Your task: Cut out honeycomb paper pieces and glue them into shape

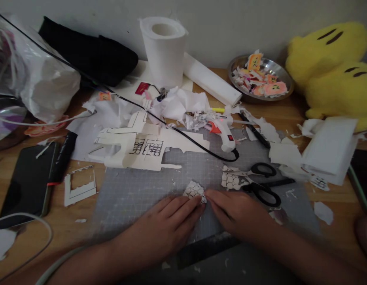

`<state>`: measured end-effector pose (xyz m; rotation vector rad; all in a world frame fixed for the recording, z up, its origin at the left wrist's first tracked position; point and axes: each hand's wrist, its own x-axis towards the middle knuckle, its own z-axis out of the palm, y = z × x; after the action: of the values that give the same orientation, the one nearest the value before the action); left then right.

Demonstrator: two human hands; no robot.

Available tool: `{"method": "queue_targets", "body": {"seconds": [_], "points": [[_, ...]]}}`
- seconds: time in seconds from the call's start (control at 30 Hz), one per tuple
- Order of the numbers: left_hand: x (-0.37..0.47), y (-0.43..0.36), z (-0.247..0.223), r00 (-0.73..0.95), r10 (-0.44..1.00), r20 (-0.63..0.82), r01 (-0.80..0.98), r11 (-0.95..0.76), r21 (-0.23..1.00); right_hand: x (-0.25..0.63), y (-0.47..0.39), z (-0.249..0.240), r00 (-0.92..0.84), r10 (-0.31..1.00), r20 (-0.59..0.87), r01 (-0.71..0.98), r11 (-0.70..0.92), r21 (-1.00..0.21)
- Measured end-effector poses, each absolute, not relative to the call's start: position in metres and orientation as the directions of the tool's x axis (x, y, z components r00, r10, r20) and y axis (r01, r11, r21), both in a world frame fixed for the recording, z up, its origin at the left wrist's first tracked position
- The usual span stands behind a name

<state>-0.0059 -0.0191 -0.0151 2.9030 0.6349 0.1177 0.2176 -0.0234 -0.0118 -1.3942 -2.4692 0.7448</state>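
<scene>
A small piece of white paper (193,189) with a black scale-like pattern lies on the grey cutting mat (130,206). My left hand (168,219) has its fingers pressed together over the near edge of it. At the piece's right edge, my right hand (237,208) is closed in a pinch. The fingertips hide its lower edge. To the right, black-handled scissors (262,186) rest with their blades across another patterned paper piece (230,179). Behind my hands sits a cut sheet of white paper (133,152) with patterned boxes drawn on it.
A white glue gun (226,136) stands behind the mat's middle, its black cord (189,138) crossing leftward. Further back are a paper roll (164,55) and a metal bowl (260,91) of scraps. A phone (27,180), a marker (63,156) and a paper frame (79,186) lie left.
</scene>
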Motion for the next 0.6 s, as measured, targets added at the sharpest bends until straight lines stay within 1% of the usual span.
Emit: {"method": "queue_targets", "body": {"seconds": [0.1, 0.2, 0.3, 0.4, 0.47, 0.6], "points": [[-0.0059, -0.0194, -0.0141, 0.906, 0.423, 0.035, 0.410, -0.894, 0.183, 0.2191, -0.0257, -0.0124, -0.579, 0.815, -0.012, 0.728, 0.510, -0.459], [-0.0057, -0.0195, -0.0148, 0.902, 0.431, 0.033, 0.418, -0.888, 0.190, 0.2201, -0.0264, -0.0132, -0.585, 0.811, 0.022, 0.717, 0.529, -0.454], [-0.0058, -0.0191, -0.0161, 0.900, 0.435, 0.033, 0.421, -0.886, 0.196, 0.2199, -0.0254, -0.0134, -0.554, 0.831, 0.041, 0.709, 0.498, -0.500], [-0.0061, -0.0188, -0.0164, 0.898, 0.438, 0.049, 0.421, -0.886, 0.195, 0.2190, -0.0237, -0.0121, -0.503, 0.864, -0.001, 0.691, 0.402, -0.601], [-0.0061, -0.0186, -0.0160, 0.897, 0.438, 0.062, 0.419, -0.886, 0.198, 0.2187, -0.0229, -0.0113, -0.482, 0.876, -0.011, 0.676, 0.363, -0.642], [-0.0049, -0.0180, -0.0155, 0.900, 0.433, 0.058, 0.414, -0.888, 0.198, 0.2186, -0.0229, -0.0115, -0.498, 0.867, 0.028, 0.670, 0.405, -0.623]]}}
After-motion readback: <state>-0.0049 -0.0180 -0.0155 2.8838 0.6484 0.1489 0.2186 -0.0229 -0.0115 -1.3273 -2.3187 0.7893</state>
